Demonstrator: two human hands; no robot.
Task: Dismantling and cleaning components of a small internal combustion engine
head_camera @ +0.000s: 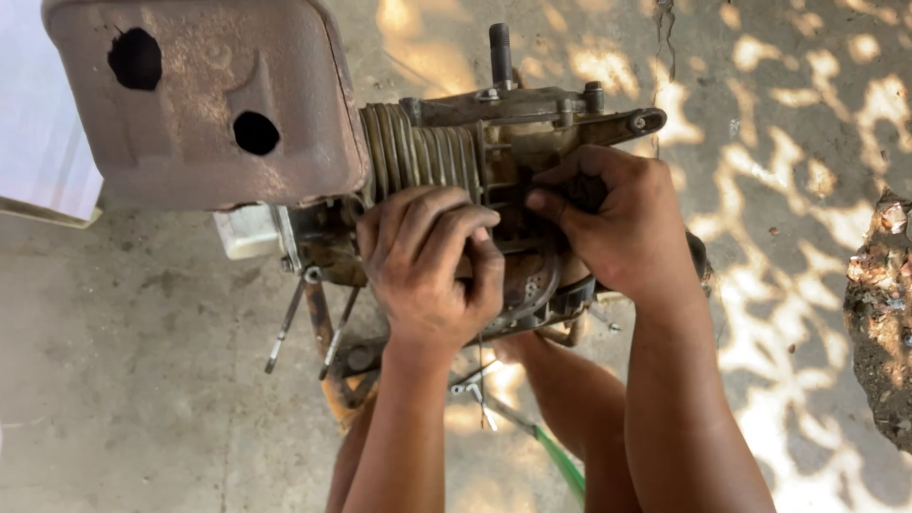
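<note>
A rusty sheet-metal cover (204, 100) with two holes sits at the left, joined to one small finned engine (475, 152) resting on the concrete floor (123, 380). The left hand (432, 256) is clenched against the engine's middle. The right hand (622, 223) grips the engine's side, fingers curled. One green-handled tool (556, 456) lies below.

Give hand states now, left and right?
Left hand: closed on the engine, beside the fins.
Right hand: closed on the engine, fingers curled in.
</note>
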